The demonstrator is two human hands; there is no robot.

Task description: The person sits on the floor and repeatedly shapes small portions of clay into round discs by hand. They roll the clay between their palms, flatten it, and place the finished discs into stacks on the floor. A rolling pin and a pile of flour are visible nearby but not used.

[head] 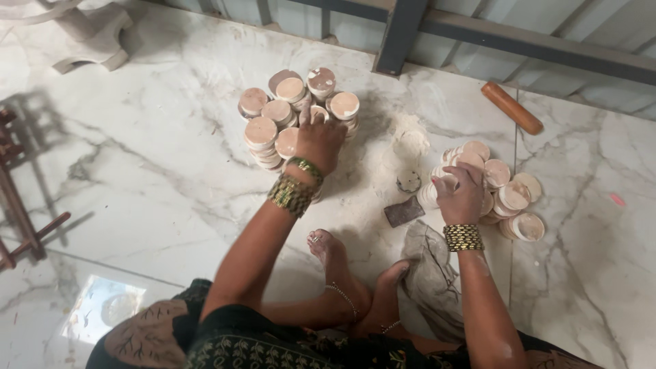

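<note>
So the person is sitting on a white marble floor (pixel 157 171), and the left hand (pixel 318 140) is resting on top of a cluster of stacked wooden discs (pixel 277 119) in the upper middle of the frame, fingers curled down onto the stacks at the near right side of the cluster, not pinching any single disc as far as I can see. The right hand (pixel 461 195) is over at the middle right, fingers closed on the left edge of a looser pile of discs (pixel 509 195), which lean and overlap instead of standing neat. Between the two piles there's a patch of pale sawdust (pixel 410 140), a small round ring-like thing (pixel 408 181) and a dark scrap of sandpaper (pixel 403 212). A grey cloth (pixel 430 273) lies beside the bare feet (pixel 342 273) near the bottom. A wooden rolling-pin-like stick (pixel 512 108) sits at the upper right, close to the metal wall rail (pixel 478 34). Stone base of something at upper left (pixel 89 37), dark wooden frame (pixel 20 205) at the left edge. Loads of open floor at the left and lower right.
</note>
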